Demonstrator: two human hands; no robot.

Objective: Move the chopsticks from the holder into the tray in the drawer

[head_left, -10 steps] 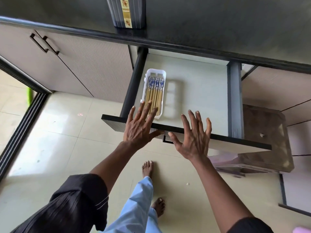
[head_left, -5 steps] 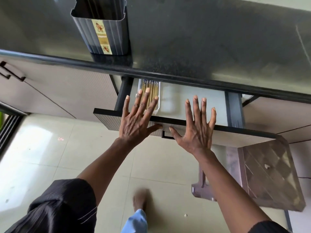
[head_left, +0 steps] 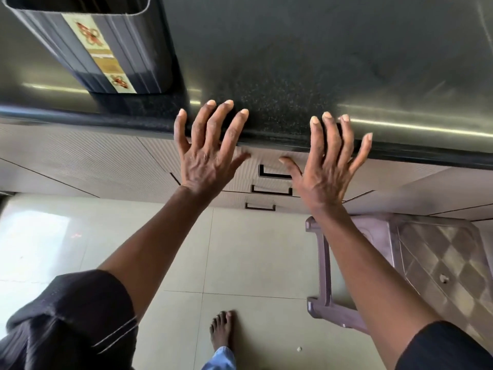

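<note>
Chopsticks: not showing anywhere now, being hidden inside the closed drawer (head_left: 266, 158), most probably lying in the white tray as half a second before, when a part of the tray was peeking out under the counter edge.

Having just been pushed fully shut, with only the front and its dark handle (head_left: 274, 172) showing below the black countertop (head_left: 293, 62). Sitting flush in line with the two lower drawer fronts, as far as can be judged.

Holding nothing in either hand: left hand (head_left: 210, 156) spreading all fingers wide, at 9 o'clock from the right hand (head_left: 328, 169), which is likewise flat and empty. Hovering both just in front of the drawer front and the counter edge; not possible to say whether touching it or already lifting off.

Standing on the countertop at 10 o'clock of the view, the dark holder (head_left: 88, 46), upright. Showing only a dark slice of its opening at the top edge, with no sticks rising out.

Meaning for the task: looking finished, judging by the closed drawer and free hands. Remaining, maybe, only taking the hands away.

Standing apart at 4 o'clock, a brown plastic stool (head_left: 426, 257), not disturbing anything.
</note>
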